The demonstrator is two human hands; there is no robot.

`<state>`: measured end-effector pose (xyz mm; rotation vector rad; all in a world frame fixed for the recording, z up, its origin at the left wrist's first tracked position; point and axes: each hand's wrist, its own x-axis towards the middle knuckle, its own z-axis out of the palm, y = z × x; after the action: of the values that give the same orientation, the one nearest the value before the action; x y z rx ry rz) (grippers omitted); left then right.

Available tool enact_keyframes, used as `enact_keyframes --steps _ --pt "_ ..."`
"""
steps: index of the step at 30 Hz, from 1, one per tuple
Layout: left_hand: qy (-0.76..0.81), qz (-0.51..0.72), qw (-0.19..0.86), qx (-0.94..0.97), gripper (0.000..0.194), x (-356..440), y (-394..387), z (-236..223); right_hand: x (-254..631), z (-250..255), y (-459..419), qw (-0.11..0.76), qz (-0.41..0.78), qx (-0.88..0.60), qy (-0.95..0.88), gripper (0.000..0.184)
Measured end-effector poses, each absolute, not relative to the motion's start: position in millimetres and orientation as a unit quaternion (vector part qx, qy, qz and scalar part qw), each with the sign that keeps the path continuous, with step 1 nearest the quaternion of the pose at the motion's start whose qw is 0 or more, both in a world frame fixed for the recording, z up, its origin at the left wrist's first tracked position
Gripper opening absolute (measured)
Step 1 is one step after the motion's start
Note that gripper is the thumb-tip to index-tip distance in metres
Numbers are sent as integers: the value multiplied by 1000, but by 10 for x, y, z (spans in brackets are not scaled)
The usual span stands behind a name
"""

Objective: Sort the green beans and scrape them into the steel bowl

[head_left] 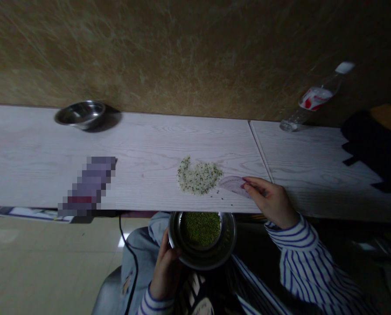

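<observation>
Currently, near the front edge of the surface, my right grip pinches a protractor beside the grain pile; below that edge my left grip clasps a bean-filled bowl. A marbled wall bounds the back.

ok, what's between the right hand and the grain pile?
The clear protractor, held by the right hand, reaching toward the grain pile; a few stray bits lie just below it in the head view.
</observation>
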<state>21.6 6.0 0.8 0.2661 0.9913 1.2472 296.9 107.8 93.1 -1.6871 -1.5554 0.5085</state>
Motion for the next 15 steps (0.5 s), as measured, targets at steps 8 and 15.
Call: enact_keyframes --steps 8,15 --pt "434 556 700 108 61 222 71 45 2964 846 1149 378 212 -663 -611 30" --pt "441 558 694 113 60 240 70 114 3018 918 1090 388 244 -636 -621 27"
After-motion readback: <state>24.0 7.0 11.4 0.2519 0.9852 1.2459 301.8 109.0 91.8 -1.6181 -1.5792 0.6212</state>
